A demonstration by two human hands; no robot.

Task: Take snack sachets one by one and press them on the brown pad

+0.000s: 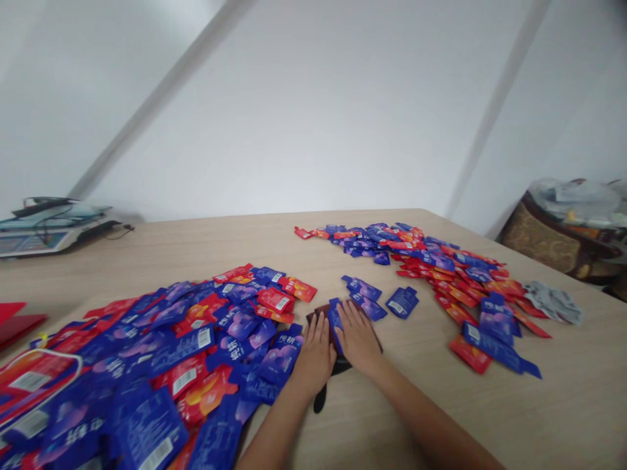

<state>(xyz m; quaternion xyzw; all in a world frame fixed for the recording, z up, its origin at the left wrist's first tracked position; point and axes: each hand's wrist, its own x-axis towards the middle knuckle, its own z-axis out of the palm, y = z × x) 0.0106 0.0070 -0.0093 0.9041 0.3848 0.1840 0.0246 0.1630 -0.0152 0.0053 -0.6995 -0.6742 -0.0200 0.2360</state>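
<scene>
Both hands lie flat at the middle of the table. My left hand (314, 352) rests with fingers stretched out on a flat dark brown piece (324, 309), whose kind I cannot make out. Beside it, my right hand (358, 331) is spread over a blue packet (335, 318) lying on that brown piece, covering much of it. A black strip (320, 398) pokes out toward me below the left hand. Just beyond my right hand lie loose blue packets (363, 288), and another blue packet (402, 302) sits a little to the right.
A large heap of blue and red packets (186, 339) fills the table's left side. A second spread of packets (431, 261) runs along the right. Near it lies a grey cloth (553, 301). A scale (44, 235) stands back left; a bag-laden chair (543, 235) is beyond the right edge.
</scene>
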